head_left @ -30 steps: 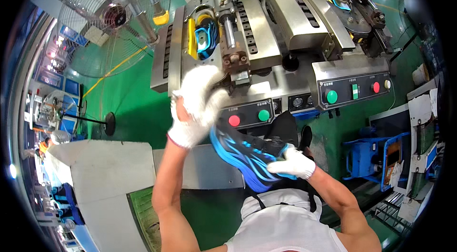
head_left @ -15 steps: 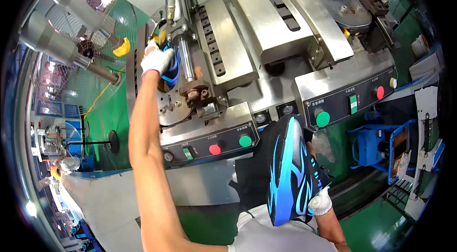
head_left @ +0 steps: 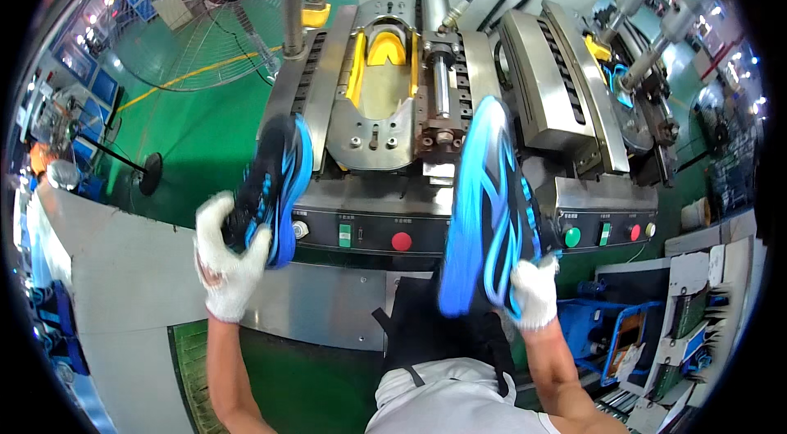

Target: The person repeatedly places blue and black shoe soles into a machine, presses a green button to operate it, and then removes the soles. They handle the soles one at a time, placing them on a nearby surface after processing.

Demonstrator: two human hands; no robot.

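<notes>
My left hand point(head_left: 233, 260), in a white knit glove, is wrapped round a black and blue sneaker point(head_left: 279, 188), held upright in front of the machine's left end. A second sneaker point(head_left: 484, 221), with a bright blue sole side fading to violet, is held by my right hand point(head_left: 534, 295), also gloved; its fingers are partly hidden behind the shoe. Between and beyond the two shoes lies a metal shoe fixture point(head_left: 369, 154) with yellow pads point(head_left: 386, 49) along its inside. Neither shoe touches the fixture.
A hydraulic cylinder point(head_left: 443, 86) stands beside the fixture. Below runs a control panel with a red button point(head_left: 401, 241) and a green button point(head_left: 571, 237). A second press station point(head_left: 549, 90) is on the right. A wire-cage fan point(head_left: 197, 16) stands far left; a blue stool point(head_left: 586, 327) lower right.
My left hand has drawn back from the fixture and now holds a sneaker near me. My view has swung left. The right hand still grips its sneaker.
</notes>
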